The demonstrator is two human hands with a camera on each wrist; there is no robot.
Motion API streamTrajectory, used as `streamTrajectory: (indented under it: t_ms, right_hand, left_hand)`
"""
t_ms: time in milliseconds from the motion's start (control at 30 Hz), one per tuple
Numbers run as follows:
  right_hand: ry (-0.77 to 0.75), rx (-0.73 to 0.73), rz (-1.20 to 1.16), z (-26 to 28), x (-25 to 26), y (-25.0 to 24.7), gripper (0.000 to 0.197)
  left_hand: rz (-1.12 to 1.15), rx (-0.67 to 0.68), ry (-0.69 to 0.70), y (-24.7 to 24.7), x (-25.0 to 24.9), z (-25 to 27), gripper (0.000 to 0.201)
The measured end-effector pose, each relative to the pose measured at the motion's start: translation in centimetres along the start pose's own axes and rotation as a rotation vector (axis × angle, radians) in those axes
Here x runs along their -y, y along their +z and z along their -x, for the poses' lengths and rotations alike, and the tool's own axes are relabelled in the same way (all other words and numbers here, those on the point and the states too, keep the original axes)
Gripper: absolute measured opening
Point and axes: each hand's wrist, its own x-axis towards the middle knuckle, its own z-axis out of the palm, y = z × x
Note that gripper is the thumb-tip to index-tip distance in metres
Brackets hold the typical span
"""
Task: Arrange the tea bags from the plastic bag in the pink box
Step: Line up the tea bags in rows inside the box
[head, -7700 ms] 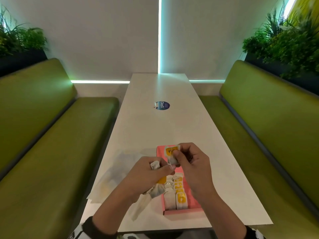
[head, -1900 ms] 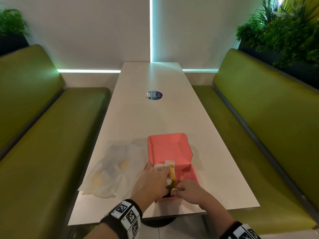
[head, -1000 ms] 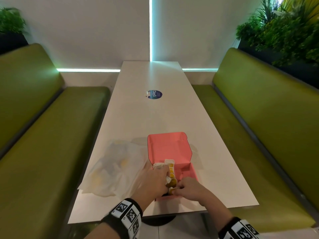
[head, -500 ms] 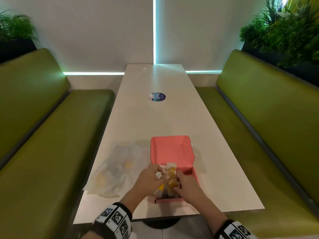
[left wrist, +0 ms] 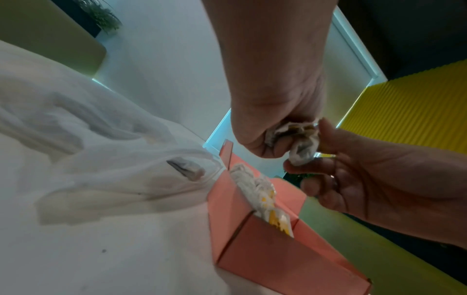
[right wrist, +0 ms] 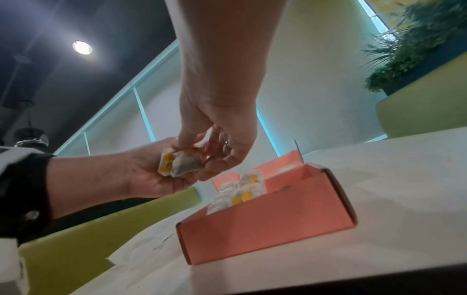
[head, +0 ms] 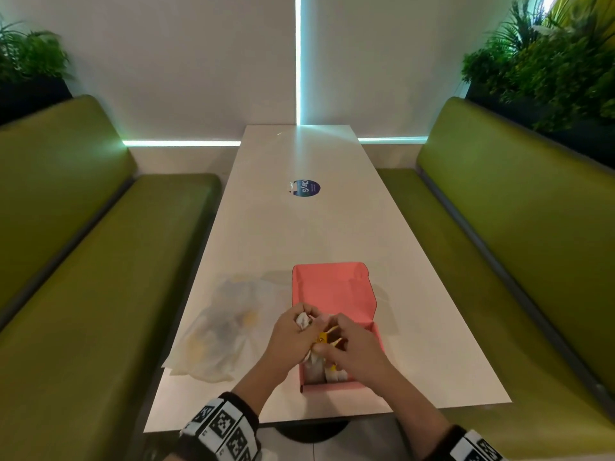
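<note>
The left hand is cupping a bunch of tea bags just above the box, acting as a feeder, while the right hand is pinching one bag free to slot in. The bag is lying beside the box on the tabletop.

Pink box sitting open, tea bags standing inside; crumpled bag lying left, maybe still holding some.
</note>
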Motion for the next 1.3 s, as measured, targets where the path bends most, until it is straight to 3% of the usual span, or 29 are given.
streamTrajectory:
  t_ms: [133,267,400,567,633,833,900,1000,1167,1300]
  right_hand:
    - [0.016,-0.041,-0.258,-0.1,0.9,-0.4,0.018]
    - [-0.024,-0.048,-0.37,0.1,1.3,-1.6,0.011]
    - [-0.084,-0.054,-0.504,0.3,2.1,-2.3,0.012]
    - [-0.147,-0.024,-0.585,0.6,3.1,-2.5,0.017]
    - [-0.152,-0.028,-0.593,0.7,3.4,-2.5,0.022]
    - [-0.094,0.026,-0.568,0.7,3.2,-3.2,0.023]
    - [-0.086,0.073,-0.495,0.8,2.9,-4.0,0.024]
    - [-0.148,0.103,-0.316,0.9,2.9,-4.8,0.007]
    - [-0.151,-0.103,-0.297,0.6,3.4,-4.5,0.011]
    - [-0.15,-0.094,-0.364,0.9,3.9,-4.3,0.01]
  left_hand:
    - [0.299,-0.062,-0.038,-0.3,-1.4,0.2,0.025]
    - [0.461,-0.114,-0.045,-1.4,-2.2,0.7,0.015]
    - [0.385,-0.154,-0.03,-2.1,-2.2,1.2,0.017]
    - [0.248,0.139,0.042,-2.1,-4.3,3.1,0.031]
    - [0.171,0.172,0.067,-2.0,-4.9,3.6,0.026]
    - [0.11,0.1,0.06,-2.1,-5.9,4.0,0.007]
    - [0.068,0.102,0.055,-2.4,-5.8,4.0,0.009]
    - [0.004,0.115,0.061,-2.6,-5.8,4.0,0.007]
    - [-0.047,0.037,0.144,-2.2,-6.0,4.1,0.011]
    - [-0.007,-0.058,0.18,-2.2,-5.8,3.9,0.01]
